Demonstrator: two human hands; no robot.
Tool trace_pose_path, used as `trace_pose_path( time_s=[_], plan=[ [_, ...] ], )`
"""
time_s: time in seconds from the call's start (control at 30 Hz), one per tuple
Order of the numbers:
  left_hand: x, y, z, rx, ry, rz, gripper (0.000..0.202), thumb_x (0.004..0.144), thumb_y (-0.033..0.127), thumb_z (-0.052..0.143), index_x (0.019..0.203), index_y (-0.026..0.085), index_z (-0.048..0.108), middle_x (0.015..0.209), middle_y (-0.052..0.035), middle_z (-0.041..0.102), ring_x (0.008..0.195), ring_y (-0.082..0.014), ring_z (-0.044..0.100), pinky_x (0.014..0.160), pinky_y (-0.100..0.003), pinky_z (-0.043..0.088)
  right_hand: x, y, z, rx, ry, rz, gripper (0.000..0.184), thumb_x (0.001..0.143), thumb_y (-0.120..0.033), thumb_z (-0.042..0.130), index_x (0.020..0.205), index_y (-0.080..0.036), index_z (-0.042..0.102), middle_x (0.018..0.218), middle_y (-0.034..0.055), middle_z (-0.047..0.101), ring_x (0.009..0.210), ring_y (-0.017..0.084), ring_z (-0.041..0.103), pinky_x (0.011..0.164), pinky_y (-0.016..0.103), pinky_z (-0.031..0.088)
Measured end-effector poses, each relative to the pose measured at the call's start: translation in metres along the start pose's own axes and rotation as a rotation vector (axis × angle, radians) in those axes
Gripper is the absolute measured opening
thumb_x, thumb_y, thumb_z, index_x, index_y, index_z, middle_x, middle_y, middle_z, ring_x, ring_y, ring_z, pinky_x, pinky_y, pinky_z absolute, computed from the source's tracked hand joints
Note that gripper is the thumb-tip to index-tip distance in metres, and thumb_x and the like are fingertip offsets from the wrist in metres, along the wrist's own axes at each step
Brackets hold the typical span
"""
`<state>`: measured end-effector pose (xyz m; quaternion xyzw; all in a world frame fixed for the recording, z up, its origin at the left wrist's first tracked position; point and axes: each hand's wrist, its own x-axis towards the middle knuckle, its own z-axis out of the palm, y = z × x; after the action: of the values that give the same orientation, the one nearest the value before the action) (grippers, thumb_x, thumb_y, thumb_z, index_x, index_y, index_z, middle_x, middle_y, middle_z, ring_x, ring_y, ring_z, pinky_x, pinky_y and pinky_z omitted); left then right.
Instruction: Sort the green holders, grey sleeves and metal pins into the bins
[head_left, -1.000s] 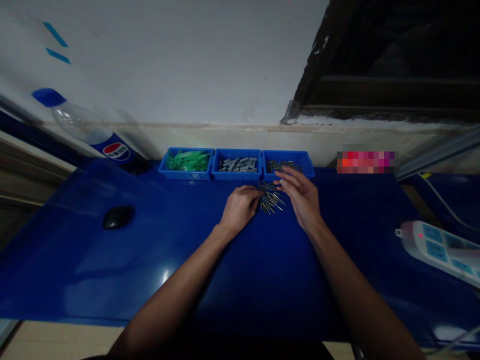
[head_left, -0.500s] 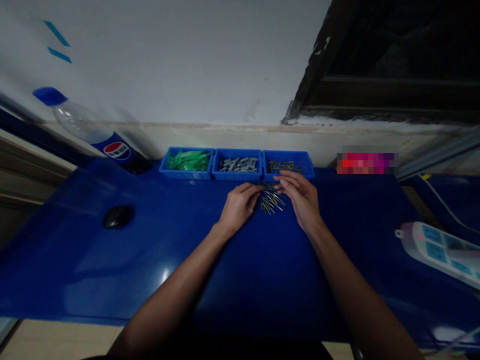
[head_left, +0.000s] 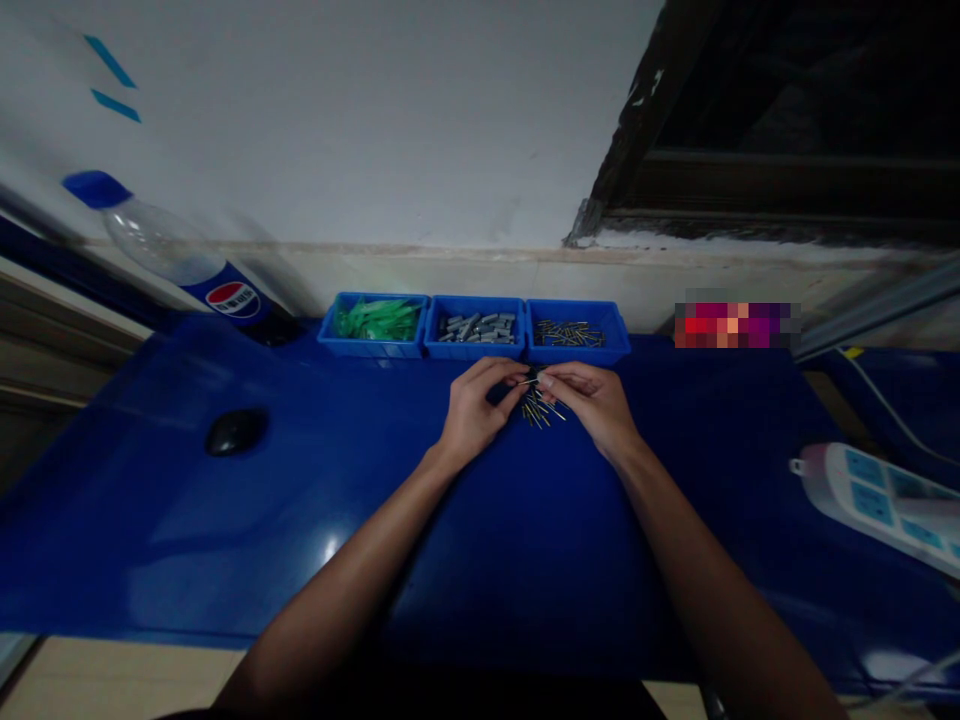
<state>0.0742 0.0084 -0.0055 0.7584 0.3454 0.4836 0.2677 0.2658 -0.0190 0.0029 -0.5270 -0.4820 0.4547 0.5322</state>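
Observation:
Between my two hands is a thin brass-coloured screw [head_left: 529, 381], lying nearly level. Its left end is at the fingertips of my left hand [head_left: 476, 408], which is closed in a pinch. My right hand [head_left: 596, 402] pinches the other end with thumb and fingers. Just below the fingers, a small pile of similar screws [head_left: 537, 411] lies on the table, partly covered by my hands. Behind my right hand stands a blue bin of screws [head_left: 621, 346]. The fine detail of the held screw is too small to make out.
A blue bin with grey wall plugs [head_left: 480, 329] and another with green plastic pieces [head_left: 381, 321] stand beside the screw bin. On the left are a black mouse [head_left: 235, 432] and a Pepsi bottle [head_left: 187, 262]; a white power strip [head_left: 885, 500] lies right.
My right hand has moved down and left from the screw bin's front edge to my left hand. A screw now shows between the fingertips of both.

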Motion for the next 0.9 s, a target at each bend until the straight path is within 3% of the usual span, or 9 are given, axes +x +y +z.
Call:
trace_pose_path(
  time_s=[0.1,0.17,0.27,0.33,0.6,0.73,0.9],
  plan=[
    [-0.002,-0.006,0.001,0.11,-0.066,0.017,0.021,0.098,0.019,0.07,0.119,0.017,0.075,0.116,-0.0101,0.079,0.105,-0.0216,0.075,0.099,-0.039,0.061,0.001,-0.001,0.0,-0.016,0.121,-0.063,0.024,0.079,-0.046,0.087,0.086,-0.023,0.081,0.079,0.0047,0.081,0.07,0.022,0.075,0.075,0.04,0.064],
    [-0.004,-0.011,0.002,0.19,-0.143,0.042,0.024,0.1,0.017,0.067,0.122,0.016,0.074,0.12,-0.0108,0.079,0.115,-0.0245,0.073,0.105,-0.044,0.059,0.002,-0.001,-0.001,0.01,0.198,-0.122,0.023,0.083,-0.044,0.084,0.096,-0.025,0.082,0.092,0.0055,0.083,0.081,0.024,0.078,0.083,0.043,0.064],
    [-0.006,-0.016,0.003,0.29,-0.254,0.078,0.024,0.1,0.014,0.064,0.122,0.017,0.076,0.12,-0.0098,0.08,0.12,-0.0273,0.072,0.105,-0.048,0.058,0.003,0.0,-0.004,0.048,0.232,-0.172,0.031,0.085,-0.037,0.081,0.115,-0.029,0.08,0.116,0.0052,0.082,0.099,0.025,0.079,0.096,0.047,0.062],
    [-0.007,-0.018,0.004,0.333,-0.291,0.08,0.024,0.1,0.012,0.063,0.119,0.018,0.077,0.119,-0.0088,0.081,0.118,-0.0278,0.073,0.103,-0.049,0.058,0.005,0.002,-0.005,0.051,0.23,-0.166,0.036,0.085,-0.034,0.08,0.121,-0.031,0.078,0.122,0.0049,0.08,0.103,0.025,0.078,0.097,0.048,0.062],
    [-0.007,-0.019,0.005,0.279,-0.212,0.042,0.02,0.1,0.009,0.061,0.108,0.018,0.077,0.108,-0.0074,0.08,0.1,-0.0235,0.076,0.093,-0.04,0.061,0.006,0.002,-0.005,0.046,0.225,-0.162,0.028,0.085,-0.031,0.077,0.113,-0.028,0.079,0.116,0.0049,0.082,0.092,0.023,0.079,0.086,0.044,0.063],
    [-0.007,-0.016,0.005,0.228,-0.17,-0.005,0.023,0.102,0.009,0.058,0.114,0.017,0.076,0.106,-0.0092,0.076,0.094,-0.0206,0.074,0.087,-0.034,0.062,0.005,0.003,-0.005,0.035,0.203,-0.16,0.026,0.086,-0.032,0.077,0.112,-0.028,0.078,0.113,0.005,0.082,0.087,0.022,0.078,0.081,0.041,0.062],
    [0.002,-0.011,0.005,0.107,-0.09,-0.011,0.025,0.098,0.004,0.062,0.114,0.017,0.077,0.106,-0.008,0.076,0.097,-0.0185,0.073,0.092,-0.033,0.061,0.004,0.005,-0.005,0.003,0.182,-0.176,0.023,0.088,-0.034,0.078,0.108,-0.025,0.079,0.097,0.0048,0.083,0.075,0.018,0.075,0.073,0.035,0.059]
  ],
)
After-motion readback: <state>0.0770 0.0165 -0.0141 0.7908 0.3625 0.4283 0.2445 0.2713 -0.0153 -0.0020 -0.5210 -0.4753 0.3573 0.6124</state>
